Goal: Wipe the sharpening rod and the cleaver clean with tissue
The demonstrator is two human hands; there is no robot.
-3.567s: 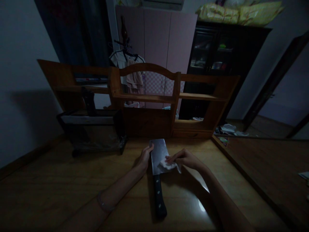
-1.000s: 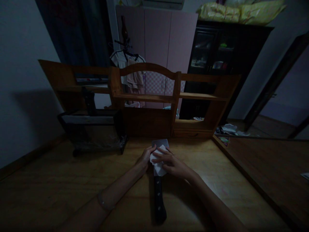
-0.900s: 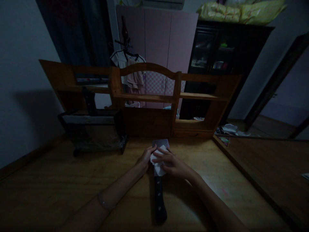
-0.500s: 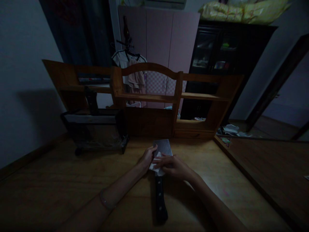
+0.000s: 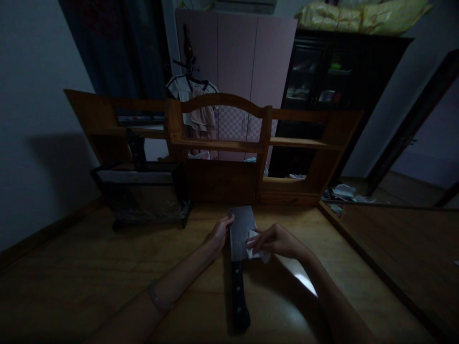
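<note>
A cleaver (image 5: 239, 234) with a broad steel blade and a black riveted handle (image 5: 239, 298) lies flat on the wooden table (image 5: 89, 282), blade pointing away from me. My left hand (image 5: 219, 233) presses on the blade's left edge, fingers curled over it. My right hand (image 5: 278, 240) pinches a crumpled white tissue (image 5: 256, 247) against the blade's right edge.
A wooden shelf unit (image 5: 229, 153) stands at the back of the table. A dark knife rack (image 5: 141, 191) sits at its left. The table's right edge (image 5: 358, 258) runs diagonally, with floor beyond. A pink wardrobe and dark cabinet stand behind.
My right hand has drawn the tissue from the middle of the blade to its right edge, uncovering the blade. The left hand stays on the left edge.
</note>
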